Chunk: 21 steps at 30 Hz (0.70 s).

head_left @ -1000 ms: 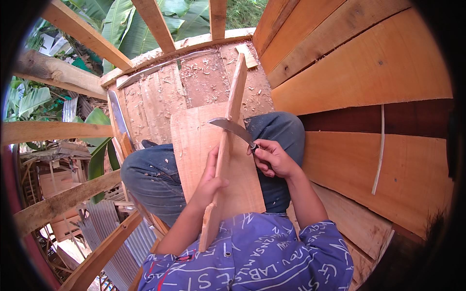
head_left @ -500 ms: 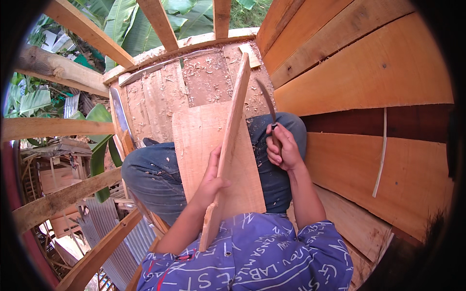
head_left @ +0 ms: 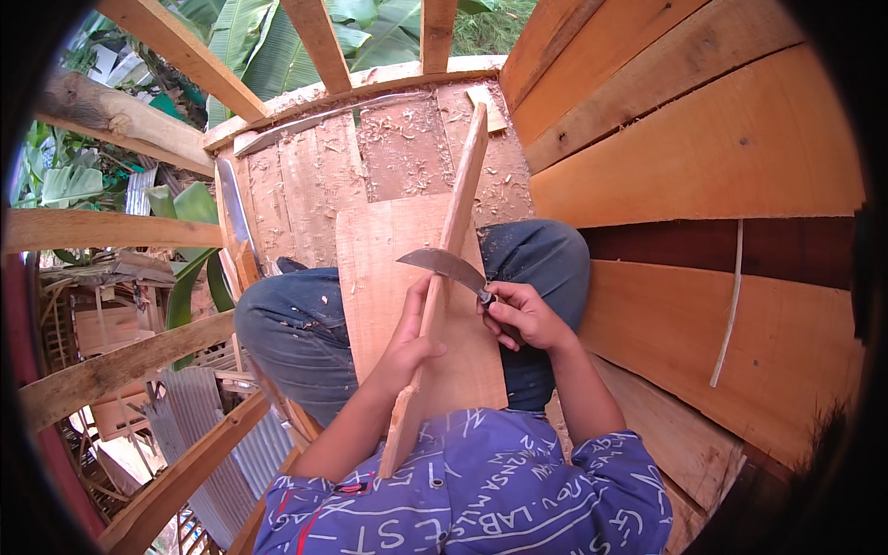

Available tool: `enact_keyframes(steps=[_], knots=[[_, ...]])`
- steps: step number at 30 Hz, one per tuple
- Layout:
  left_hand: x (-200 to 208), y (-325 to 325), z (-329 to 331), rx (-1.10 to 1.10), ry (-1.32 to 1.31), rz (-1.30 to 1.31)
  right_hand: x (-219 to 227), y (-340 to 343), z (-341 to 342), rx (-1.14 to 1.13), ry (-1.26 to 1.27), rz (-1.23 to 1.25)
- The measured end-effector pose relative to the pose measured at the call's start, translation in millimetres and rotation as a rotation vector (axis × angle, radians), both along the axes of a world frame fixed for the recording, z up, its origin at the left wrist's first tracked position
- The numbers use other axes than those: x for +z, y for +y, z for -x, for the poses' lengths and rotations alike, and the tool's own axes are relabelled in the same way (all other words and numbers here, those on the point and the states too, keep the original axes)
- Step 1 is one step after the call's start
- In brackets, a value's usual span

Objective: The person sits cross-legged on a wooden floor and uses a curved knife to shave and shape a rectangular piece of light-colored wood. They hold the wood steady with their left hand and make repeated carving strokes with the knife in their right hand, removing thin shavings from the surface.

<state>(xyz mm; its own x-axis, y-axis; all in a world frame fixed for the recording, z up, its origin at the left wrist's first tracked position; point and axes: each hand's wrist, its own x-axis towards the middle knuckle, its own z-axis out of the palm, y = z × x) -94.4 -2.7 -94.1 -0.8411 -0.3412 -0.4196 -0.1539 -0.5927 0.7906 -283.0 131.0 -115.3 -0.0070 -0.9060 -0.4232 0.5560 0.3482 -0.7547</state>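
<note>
Standing on its edge between my legs is a long wooden board [head_left: 462, 185], its near end against my shirt. My left hand [head_left: 409, 340] grips it, the thumb on one side of the edge. In my right hand [head_left: 525, 316] is a curved knife [head_left: 446, 265] with a dark handle. Its blade lies across the upper edge of the upright board, tip pointing left, just ahead of my left fingers. Under the upright board, a wide flat board [head_left: 379, 250] rests across my lap.
Wood shavings [head_left: 407, 125] lie over the plank floor [head_left: 305, 185] ahead. A long blade [head_left: 236, 208] leans by the left railing [head_left: 120, 229]. A small wood piece [head_left: 486, 106] lies near the far edge. Plank walls [head_left: 684, 166] rise close on my right.
My right hand has moved slightly left and turned, bringing the knife blade from upright beside the board to across its edge. My left hand and the board stay nearly in place.
</note>
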Motion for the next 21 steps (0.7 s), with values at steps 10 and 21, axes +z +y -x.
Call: enact_keyframes(steps=[10,21], knots=[[-8.6,0.5,-7.0,0.023,0.015,-0.019,-1.1,-14.3,-22.8,-0.138,0.769,-0.039],[-21.2,-2.6,-17.5,-0.025,0.009,-0.068,-4.4,-39.8,-19.6,-0.149,1.329,-0.196]])
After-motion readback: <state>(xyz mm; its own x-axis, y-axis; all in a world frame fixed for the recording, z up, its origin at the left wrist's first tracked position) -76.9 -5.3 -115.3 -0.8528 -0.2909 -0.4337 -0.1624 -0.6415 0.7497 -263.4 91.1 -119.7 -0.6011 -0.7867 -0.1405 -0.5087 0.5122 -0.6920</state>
